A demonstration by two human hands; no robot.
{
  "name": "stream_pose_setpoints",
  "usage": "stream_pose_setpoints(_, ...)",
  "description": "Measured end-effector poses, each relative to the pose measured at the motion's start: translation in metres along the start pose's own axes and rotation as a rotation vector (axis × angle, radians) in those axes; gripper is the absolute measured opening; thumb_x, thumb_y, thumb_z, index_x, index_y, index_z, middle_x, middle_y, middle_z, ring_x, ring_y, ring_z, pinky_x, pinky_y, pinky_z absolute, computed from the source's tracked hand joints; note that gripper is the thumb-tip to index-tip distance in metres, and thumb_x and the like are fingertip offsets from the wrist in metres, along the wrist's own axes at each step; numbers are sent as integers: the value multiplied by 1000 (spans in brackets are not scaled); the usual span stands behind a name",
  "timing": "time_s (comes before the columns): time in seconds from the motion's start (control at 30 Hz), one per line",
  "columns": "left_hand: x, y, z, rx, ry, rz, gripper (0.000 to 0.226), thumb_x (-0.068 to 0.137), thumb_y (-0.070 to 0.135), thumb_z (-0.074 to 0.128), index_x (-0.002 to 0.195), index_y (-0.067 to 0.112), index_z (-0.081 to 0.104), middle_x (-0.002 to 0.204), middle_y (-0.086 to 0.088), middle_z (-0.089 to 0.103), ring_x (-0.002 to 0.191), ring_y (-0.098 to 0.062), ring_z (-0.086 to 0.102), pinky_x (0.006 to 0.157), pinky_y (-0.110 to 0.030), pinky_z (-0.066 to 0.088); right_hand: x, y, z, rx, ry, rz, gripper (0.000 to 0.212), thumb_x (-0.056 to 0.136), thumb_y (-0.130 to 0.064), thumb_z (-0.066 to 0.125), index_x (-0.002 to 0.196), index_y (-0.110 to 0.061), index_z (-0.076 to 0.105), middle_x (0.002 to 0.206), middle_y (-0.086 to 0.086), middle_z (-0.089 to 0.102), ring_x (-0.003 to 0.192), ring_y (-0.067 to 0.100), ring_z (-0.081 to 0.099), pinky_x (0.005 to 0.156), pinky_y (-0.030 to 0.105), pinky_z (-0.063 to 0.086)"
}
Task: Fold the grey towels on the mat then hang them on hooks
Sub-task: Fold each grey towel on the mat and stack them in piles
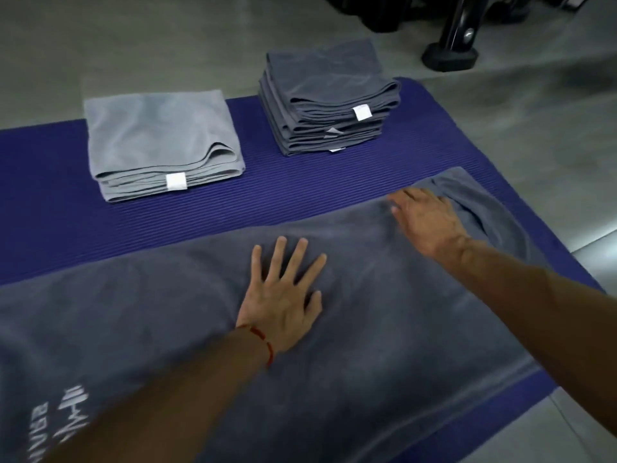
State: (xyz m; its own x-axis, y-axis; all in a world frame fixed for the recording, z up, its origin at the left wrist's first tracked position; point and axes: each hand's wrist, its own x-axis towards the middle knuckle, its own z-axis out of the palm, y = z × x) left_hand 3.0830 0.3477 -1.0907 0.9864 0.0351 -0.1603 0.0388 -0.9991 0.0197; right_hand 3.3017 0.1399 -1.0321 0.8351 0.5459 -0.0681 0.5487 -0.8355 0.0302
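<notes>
1. A dark grey towel is being pressed flat across the near part of the purple mat, with white lettering showing at its near left corner.
2. The left hand is being laid palm down on the middle of this towel, its fingers straight and spread apart; nothing is being gripped. A red string is being worn at its wrist.
3. The right hand is being stretched out to the towel's far edge, near the far right corner. Its palm is being kept down against the cloth with the fingers extended; the fingertips are blurred, so whether the edge is being pinched cannot be told.
4. A small fold is being left in the towel just right of the right hand.
5. A folded light grey pile is being kept at the mat's far left.
6. A taller stack of folded dark grey towels is being kept at the far edge, right of the light pile.
7. Black equipment is being left on the grey floor beyond the mat.
</notes>
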Motion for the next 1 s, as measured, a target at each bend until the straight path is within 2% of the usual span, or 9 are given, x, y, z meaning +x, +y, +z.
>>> stream_pose_setpoints(0.1, 0, -1, 3, -41, -4, 8, 64, 99, 55, 25, 160, 36, 16, 169, -3, 7, 155, -36, -1, 118, -68, 7, 39, 10, 10, 130, -69, -15, 39, 102, -24, 57, 141, -21, 55, 141, 7, 53, 131, 31, 48, 109, 50, 40)
stream_pose_setpoints(0.3, 0, 0, -4, -61, -25, -1, 67, 96, 53, 36, 159, 36, 20, 169, -4, 11, 155, -36, 4, 117, -67, 13, 67, 17, 22, 296, -155, -80, 14, 91, -28, 72, 101, -34, 64, 100, -9, 50, 103, 15, 42, 99, 43, 39)
stream_pose_setpoints(0.4, 0, 0, -7, -58, -48, 6, 70, 93, 51, 40, 159, 35, 22, 168, -6, 12, 155, -36, 6, 117, -68, 14, 79, 21, 7, 175, -169, -150, 8, 96, -33, 65, 104, -31, 63, 102, -11, 48, 109, 17, 43, 95, 37, 29)
stream_pose_setpoints(0.47, 1, -1, -7, -49, -65, 18, 73, 90, 49, 44, 158, 33, 25, 168, -7, 14, 154, -38, 8, 116, -68, 15, 88, 22, -1, 188, -88, -149, 9, 96, -33, 65, 103, -29, 63, 103, -12, 50, 110, 18, 47, 96, 39, 30)
stream_pose_setpoints(0.57, 2, -1, -7, -52, -62, 19, 75, 84, 48, 46, 157, 31, 31, 167, -8, 18, 153, -39, 15, 116, -70, 16, 91, 27, 2, 212, -182, -238, 20, 95, -41, 64, 113, -32, 63, 115, -9, 55, 113, 17, 48, 100, 44, 35)
stream_pose_setpoints(0.7, 4, -2, -6, -76, -37, 13, 76, 80, 48, 44, 154, 32, 38, 165, -8, 24, 152, -40, 21, 114, -71, 18, 105, 76, 1, 192, -104, 75, 31, 99, -19, 58, 129, -27, 60, 135, 5, 55, 128, 30, 47, 106, 56, 39)
stream_pose_setpoints(0.8, 5, -2, -5, -77, -1, 31, 75, 79, 47, 45, 152, 30, 42, 164, -10, 27, 150, -41, 24, 113, -72, 20, 111, 121, -6, -27, -301, 228, 45, 93, -8, 62, 132, -27, 51, 139, 7, 48, 131, 33, 42, 109, 57, 32)
stream_pose_setpoints(0.93, 4, -3, -5, -58, 31, 38, 74, 80, 46, 44, 152, 28, 42, 164, -12, 26, 150, -42, 24, 112, -73, 20, 114, 137, -10, -80, -363, 292, 24, 94, -17, 64, 117, -21, 59, 127, 10, 57, 124, 34, 44, 107, 54, 31)
stream_pose_setpoints(1.0, 5, -3, -5, -53, 24, 44, 74, 80, 47, 43, 152, 28, 41, 165, -12, 25, 150, -42, 23, 113, -73, 18, 114, 139, -14, -154, -232, 294, 17, 93, -19, 64, 110, -19, 65, 120, 11, 61, 123, 33, 44, 108, 53, 31)
